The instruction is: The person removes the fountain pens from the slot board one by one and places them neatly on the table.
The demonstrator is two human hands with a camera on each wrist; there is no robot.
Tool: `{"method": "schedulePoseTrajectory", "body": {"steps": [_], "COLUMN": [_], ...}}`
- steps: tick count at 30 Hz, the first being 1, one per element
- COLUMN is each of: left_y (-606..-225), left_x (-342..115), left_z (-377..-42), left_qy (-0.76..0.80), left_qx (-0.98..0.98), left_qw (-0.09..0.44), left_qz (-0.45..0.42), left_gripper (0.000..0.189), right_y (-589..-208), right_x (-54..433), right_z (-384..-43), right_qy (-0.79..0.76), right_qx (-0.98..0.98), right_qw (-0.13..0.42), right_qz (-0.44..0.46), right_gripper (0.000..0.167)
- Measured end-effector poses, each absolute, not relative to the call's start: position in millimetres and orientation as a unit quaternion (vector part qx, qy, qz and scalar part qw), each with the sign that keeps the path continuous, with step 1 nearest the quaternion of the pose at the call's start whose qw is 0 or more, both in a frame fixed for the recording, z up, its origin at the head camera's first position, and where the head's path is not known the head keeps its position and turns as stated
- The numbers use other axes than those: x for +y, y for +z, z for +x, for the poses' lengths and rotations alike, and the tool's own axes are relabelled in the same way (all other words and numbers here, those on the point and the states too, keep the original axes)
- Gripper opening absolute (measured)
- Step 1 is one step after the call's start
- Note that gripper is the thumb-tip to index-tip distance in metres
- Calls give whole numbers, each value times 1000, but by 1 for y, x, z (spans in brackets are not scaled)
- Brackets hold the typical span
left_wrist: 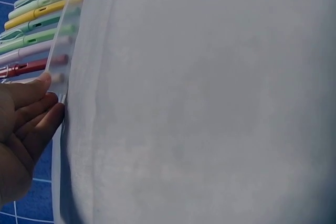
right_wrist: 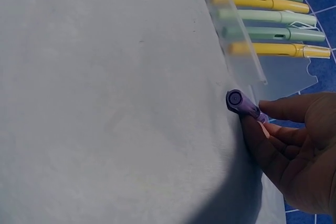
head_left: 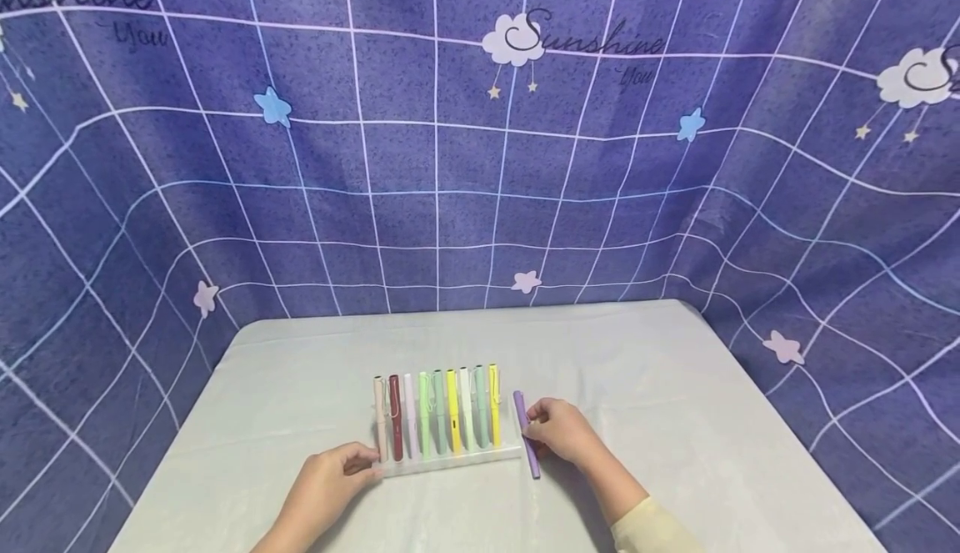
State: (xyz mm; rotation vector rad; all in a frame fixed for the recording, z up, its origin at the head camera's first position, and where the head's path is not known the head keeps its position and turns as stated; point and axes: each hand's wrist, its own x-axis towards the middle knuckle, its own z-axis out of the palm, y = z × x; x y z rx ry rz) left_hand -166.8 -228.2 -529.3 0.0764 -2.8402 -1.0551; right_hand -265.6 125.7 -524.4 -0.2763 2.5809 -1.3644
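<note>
A clear pen stand [head_left: 453, 460] holds a row of upright clip pens on the pale tabletop. My left hand [head_left: 330, 482] grips the stand's left end, beside a beige pen [head_left: 380, 419] and a dark red pen [head_left: 396, 424]; in the left wrist view its thumb lies against the clear lip. Just off the right end, my right hand [head_left: 568, 434] pinches a purple pen [head_left: 533, 461] between thumb and fingers. That pen is tilted, its lower end leaning right. In the right wrist view the purple pen's round end [right_wrist: 234, 98] faces the camera.
Lilac [head_left: 410, 415], green, yellow and white pens fill the row, with a yellow pen [head_left: 494, 407] at its right end. Bare stand shows beyond it. A white cloth [head_left: 300, 369] covers the table, and a blue-purple patterned curtain [head_left: 420, 161] surrounds its back and sides.
</note>
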Motion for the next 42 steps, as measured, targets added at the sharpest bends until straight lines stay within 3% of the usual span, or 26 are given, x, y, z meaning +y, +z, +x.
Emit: {"method": "schedulePoseTrajectory", "body": {"steps": [17,24,31,37,42], "left_y": [-531,-530,-528,-528,-526], "left_x": [-228,-227,-228,-228,-228], "left_z": [-169,-169,-168,-170,-169], "left_qy": [-330,-318,-314,-312,-316], "left_qx": [-943,-946,-948,-949,-948], "left_qw": [55,54,41,41,34], "left_qz": [2,-8,-2,-9,-6], "left_gripper": [16,15,15,16,14], "right_y": [-526,-510,-505,-510,-512], "right_x": [126,125,110,99,90], "right_z": [-264,-265,-263,-260,-261], "right_qy": [-471,-453,-546,-544,-536], "right_qx": [872,884,820,820,826], "right_qw": [100,49,95,96,90], "right_qz": [-89,-103,-141,-148,-147], "right_gripper": [21,26,32,35,28]}}
